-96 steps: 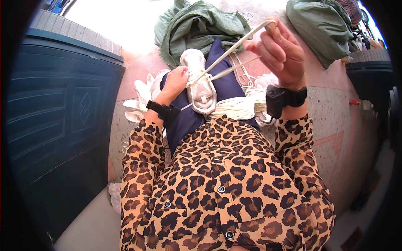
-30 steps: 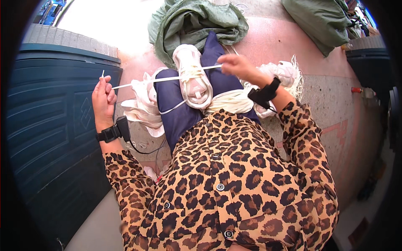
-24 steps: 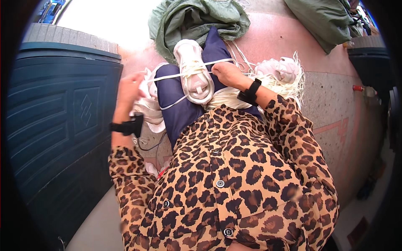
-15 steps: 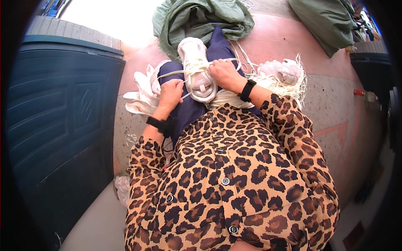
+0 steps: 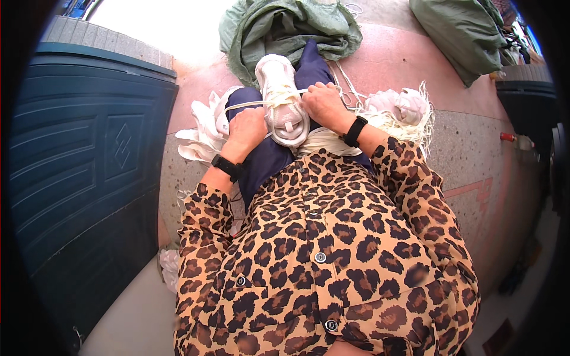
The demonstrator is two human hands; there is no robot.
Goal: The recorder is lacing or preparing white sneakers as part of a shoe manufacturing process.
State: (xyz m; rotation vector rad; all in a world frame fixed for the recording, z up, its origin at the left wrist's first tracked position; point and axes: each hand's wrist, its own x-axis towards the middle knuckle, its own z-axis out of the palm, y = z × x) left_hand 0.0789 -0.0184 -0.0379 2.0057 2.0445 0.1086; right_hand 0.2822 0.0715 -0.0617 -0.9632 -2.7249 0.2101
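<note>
Grips white lace [image 5: 244, 105] across pale, light-looking shoe [image 5: 285, 118] on lap [image 5: 256, 163], with left hand [image 5: 248, 126] and right hand [image 5: 323, 105] curled tight, fingertips hidden, lace probably limp, soft, best pinched near its ends.

bright daylight at the top burns the ground [image 5: 169, 26] to white; the blue door [image 5: 77, 160] is dimmer. fisheye distortion bends straight edges near the blackened borders, and the lower right is murky.

Matt fabric shoe [image 5: 289, 129], rumpled cloth-like sack [image 5: 323, 29], smooth low-sheen door [image 5: 65, 139]
</note>
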